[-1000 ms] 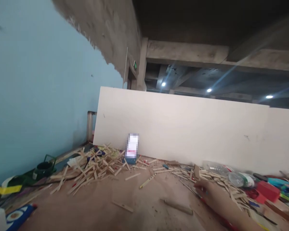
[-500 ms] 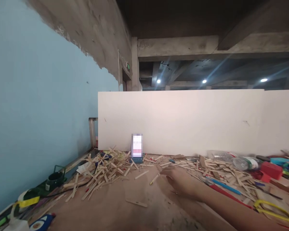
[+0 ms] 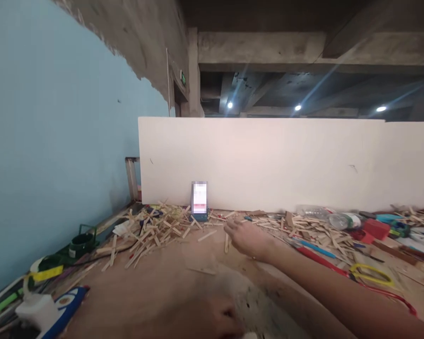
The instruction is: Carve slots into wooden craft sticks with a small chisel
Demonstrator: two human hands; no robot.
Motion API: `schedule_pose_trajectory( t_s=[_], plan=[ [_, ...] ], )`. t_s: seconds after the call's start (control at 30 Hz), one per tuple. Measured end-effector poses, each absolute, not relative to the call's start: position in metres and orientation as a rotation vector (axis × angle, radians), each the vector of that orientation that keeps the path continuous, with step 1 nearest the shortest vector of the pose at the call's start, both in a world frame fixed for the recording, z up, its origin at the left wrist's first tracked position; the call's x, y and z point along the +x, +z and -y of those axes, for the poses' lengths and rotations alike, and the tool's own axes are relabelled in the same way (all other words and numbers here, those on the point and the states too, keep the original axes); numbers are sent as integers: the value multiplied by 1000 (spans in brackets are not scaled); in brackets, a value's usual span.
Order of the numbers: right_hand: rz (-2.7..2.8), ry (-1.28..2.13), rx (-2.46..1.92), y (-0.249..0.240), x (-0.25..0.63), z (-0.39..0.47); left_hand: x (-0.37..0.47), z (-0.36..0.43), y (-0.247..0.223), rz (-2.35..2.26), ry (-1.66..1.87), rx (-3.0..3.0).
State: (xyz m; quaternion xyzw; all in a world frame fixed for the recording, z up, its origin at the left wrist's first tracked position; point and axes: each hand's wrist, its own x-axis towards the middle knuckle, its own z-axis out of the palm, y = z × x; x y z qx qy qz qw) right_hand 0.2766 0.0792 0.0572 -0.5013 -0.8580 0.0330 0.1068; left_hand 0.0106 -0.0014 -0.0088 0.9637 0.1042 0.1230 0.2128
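My right hand (image 3: 245,238) reaches across the board from the right, its fingers curled down around the upper end of a thin wooden stick (image 3: 226,245). The stick points toward me below the fingertips. At the bottom edge my left hand (image 3: 215,318) shows only as a motion-smeared shape, its fingers too blurred to read. Between the hands another flat stick (image 3: 202,270) lies on the board, and one more stick (image 3: 207,235) rests left of my right hand.
A heap of wooden sticks (image 3: 155,233) lies left of the propped phone (image 3: 199,200). To the right are more sticks (image 3: 325,235), yellow-handled scissors (image 3: 371,275), a clear bottle (image 3: 344,220) and a red block (image 3: 376,229). A white panel (image 3: 261,162) stands behind.
My left hand has come into view at the bottom. The stick at my right fingers has turned from slanting to nearly straight toward me. The view has tipped down.
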Motion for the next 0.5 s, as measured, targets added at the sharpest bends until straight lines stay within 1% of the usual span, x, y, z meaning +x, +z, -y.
schedule_pose_trajectory(
  t_s=[0.13, 0.23, 0.33, 0.5],
  plan=[
    [2187, 362, -1470, 67, 287, -47, 4, 6, 4, -372, 391, 2651],
    [1913, 682, -1482, 64, 286, -11, 1, 4, 10, -381, 372, 2649],
    [1692, 974, -1480, 54, 279, 28, -3, -2, 13, -339, 299, 2655],
    [1484, 1231, -1492, 26, 262, 68, -17, -18, 18, -247, 165, 2664]
  ],
)
